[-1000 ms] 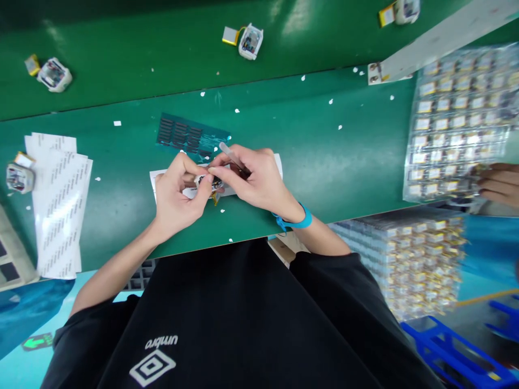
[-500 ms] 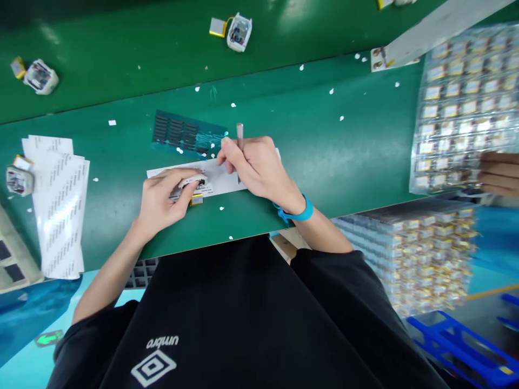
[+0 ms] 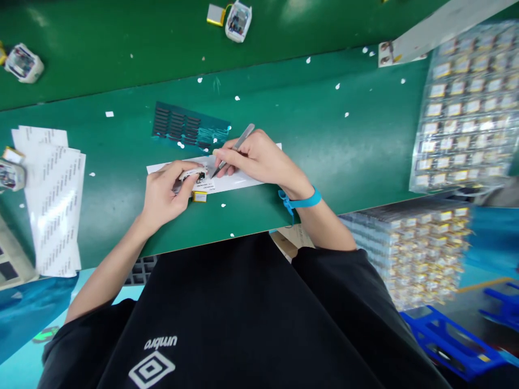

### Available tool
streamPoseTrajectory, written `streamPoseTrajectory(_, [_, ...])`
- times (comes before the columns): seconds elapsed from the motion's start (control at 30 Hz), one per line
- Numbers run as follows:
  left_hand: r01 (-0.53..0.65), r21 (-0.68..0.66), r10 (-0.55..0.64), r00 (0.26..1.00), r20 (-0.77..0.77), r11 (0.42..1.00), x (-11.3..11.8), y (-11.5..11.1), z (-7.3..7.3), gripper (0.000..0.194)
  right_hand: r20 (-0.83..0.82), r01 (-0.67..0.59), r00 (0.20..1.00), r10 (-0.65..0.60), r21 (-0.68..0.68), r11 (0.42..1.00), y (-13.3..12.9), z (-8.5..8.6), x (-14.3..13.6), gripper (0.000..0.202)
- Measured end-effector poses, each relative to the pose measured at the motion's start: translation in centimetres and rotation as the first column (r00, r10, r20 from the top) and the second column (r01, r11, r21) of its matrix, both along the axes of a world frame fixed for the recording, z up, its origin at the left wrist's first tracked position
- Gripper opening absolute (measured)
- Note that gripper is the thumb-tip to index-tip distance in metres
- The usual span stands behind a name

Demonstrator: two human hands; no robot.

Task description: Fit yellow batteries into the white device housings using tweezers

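My left hand (image 3: pixel 165 193) is closed round a small white device housing (image 3: pixel 193 174), with dark parts showing at its open side. A yellow-edged battery (image 3: pixel 199 196) lies just below the housing, near my thumb. In my right hand (image 3: pixel 256 158) I grip metal tweezers (image 3: pixel 243 138), slanted with the tip down beside the housing. Both hands rest over a white label strip (image 3: pixel 239 181) with some print on it. Behind them lies a dark translucent sheet (image 3: pixel 178 125) carrying rows of black strips.
Several printed label sheets (image 3: pixel 52 216) are stacked at left, beside another housing (image 3: pixel 12 174). More open housings (image 3: pixel 238 21) lie on the far green surface. At right stand a clear tray of parts (image 3: pixel 458 124) and stacked trays (image 3: pixel 409 254). Small white dots are scattered on the bench.
My right hand has tilted the tweezers from upright to slanted and brought their tip left, close to the housing. My left hand still holds the housing. A hand at the far right has left view.
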State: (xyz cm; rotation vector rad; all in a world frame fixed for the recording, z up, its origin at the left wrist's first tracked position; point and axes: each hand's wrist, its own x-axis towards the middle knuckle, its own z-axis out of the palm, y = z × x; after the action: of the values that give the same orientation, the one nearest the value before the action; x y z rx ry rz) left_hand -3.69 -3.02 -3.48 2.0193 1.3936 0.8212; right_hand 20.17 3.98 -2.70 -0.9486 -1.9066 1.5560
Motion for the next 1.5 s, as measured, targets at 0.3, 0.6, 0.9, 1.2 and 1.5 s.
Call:
streamPoseTrajectory(0.3, [-0.007, -0.006, 0.007, 1.000, -0.012, 1.000, 0.1, 0.1, 0.1, 0.017, -0.117, -0.035, 0.993, 0.009, -0.228, 0.973, 0.7, -0.8, -0.2, 0.054])
streamPoseTrajectory(0.6, [-0.103, -0.155, 0.135, 0.967, 0.216, 0.983, 0.6, 0.0, 1.9, 0.022, -0.295, 0.191, 0.919, -0.261, -0.245, 0.951, -0.1, 0.1, -0.8, 0.049])
streamPoseTrajectory(0.9, [0.189, -0.384, -0.031, 0.924, 0.382, 0.904, 2.4, 1.1, 5.7, 0.029, -0.333, 0.237, 0.891, -0.309, -0.240, 0.941, -1.3, 1.8, -1.3, 0.046])
streamPoseTrajectory(1.2, [0.185, -0.425, 0.051, 0.872, 0.486, 0.886, 3.5, 0.9, 5.3, 0.030, -0.235, 0.283, 0.909, -0.344, -0.259, 0.924, -1.5, 2.0, -1.2, 0.052])
streamPoseTrajectory(1.5, [0.188, -0.427, 0.057, 0.865, 0.499, 0.885, 3.6, 0.8, 5.3, 0.028, -0.263, 0.265, 0.908, -0.325, -0.240, 0.934, -1.5, 2.2, -1.2, 0.050])
